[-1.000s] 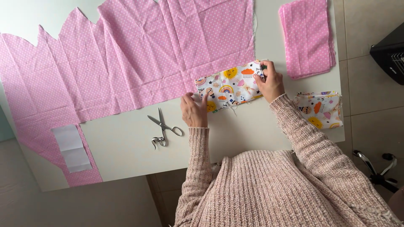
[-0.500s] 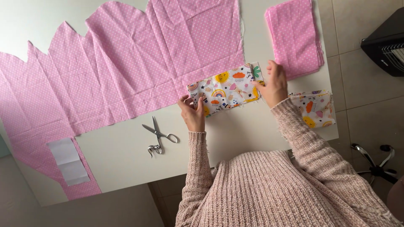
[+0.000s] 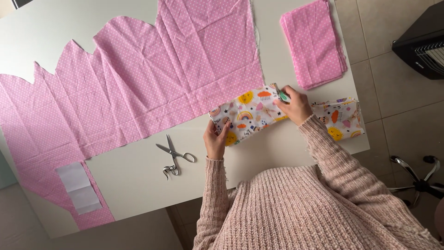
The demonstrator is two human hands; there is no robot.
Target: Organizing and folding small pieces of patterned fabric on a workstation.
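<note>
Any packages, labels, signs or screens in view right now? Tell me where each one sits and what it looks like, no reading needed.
No packages, signs or screens show.
Nearest to a label: a white paper strip, folded into rectangular panels, blank as far as can be seen, lying on the pink dotted fabric at the table's near left corner.
Both the left hand and right hand hold the patterned fabric piece, which carries only cartoon prints.

The pink dotted fabric (image 3: 152,78) runs off the top and left edges.

White table (image 3: 138,185), beige tiled floor (image 3: 393,92) (daylit)
</note>
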